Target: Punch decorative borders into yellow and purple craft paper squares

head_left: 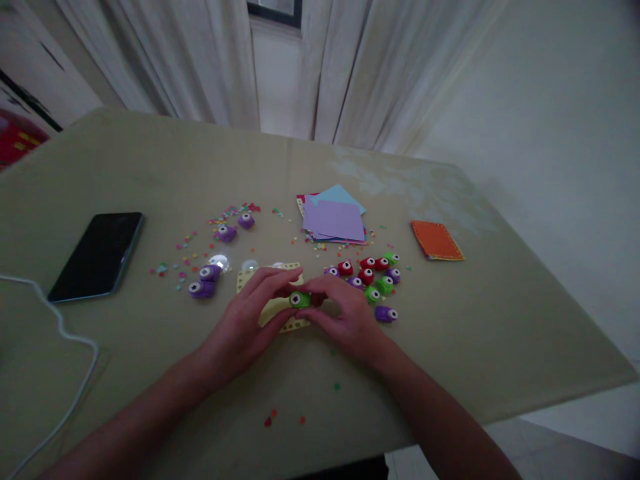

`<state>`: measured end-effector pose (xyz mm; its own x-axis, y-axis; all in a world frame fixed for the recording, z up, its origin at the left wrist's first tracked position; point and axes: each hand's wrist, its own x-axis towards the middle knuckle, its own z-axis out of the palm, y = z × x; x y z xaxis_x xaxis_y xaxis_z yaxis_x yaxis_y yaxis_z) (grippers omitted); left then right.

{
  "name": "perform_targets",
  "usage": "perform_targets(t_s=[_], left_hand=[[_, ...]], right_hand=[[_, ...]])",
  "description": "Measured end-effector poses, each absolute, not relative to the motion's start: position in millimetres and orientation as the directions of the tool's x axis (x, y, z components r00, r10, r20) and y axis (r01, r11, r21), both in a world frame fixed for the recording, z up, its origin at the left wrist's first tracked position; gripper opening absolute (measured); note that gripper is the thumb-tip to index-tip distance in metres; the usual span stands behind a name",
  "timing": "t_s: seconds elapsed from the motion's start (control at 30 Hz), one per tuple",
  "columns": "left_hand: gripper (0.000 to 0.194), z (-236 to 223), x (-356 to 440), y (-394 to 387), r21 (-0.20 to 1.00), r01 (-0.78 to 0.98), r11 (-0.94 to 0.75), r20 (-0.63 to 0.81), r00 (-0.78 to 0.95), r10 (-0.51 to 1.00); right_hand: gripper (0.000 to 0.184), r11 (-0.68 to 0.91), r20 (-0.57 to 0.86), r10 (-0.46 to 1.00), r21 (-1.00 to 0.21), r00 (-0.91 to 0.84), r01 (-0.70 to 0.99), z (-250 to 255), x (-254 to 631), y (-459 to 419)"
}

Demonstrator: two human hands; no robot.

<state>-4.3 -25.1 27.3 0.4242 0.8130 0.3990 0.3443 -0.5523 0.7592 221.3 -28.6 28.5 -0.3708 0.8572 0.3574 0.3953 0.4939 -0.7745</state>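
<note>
Both my hands meet over a pale yellow paper sheet [273, 311] with punched holes on the table. My left hand [250, 317] and my right hand [343, 313] pinch a small green paper punch [299, 299] between their fingertips, over the sheet's edge. Just right of my right hand lies a cluster of small red, green and purple punches [376, 277]. Several purple punches [205, 280] lie to the left of my left hand.
A stack of purple and blue paper squares [334, 217] and an orange sheet [437, 240] lie farther back. A black phone [97, 255] and a white cable [65, 340] sit at the left. Confetti bits [200, 233] scatter over the beige table [500, 320].
</note>
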Motion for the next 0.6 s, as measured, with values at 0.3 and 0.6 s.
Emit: perform_targets(t_s=[0.3, 0.6], left_hand=[[0.076, 16, -17, -16, 0.413, 0.620, -0.667, 0.297, 0.601, 0.742], [0.078, 6, -18, -14, 0.384, 0.669, -0.636, 0.243, 0.592, 0.769]], right_hand=[[0.030, 0.417, 0.263, 0.904, -0.721, -0.338, 0.553, 33, 228, -23], [0.027, 0.295, 0.175, 0.953, -0.736, -0.249, 0.609, 29, 228, -22]])
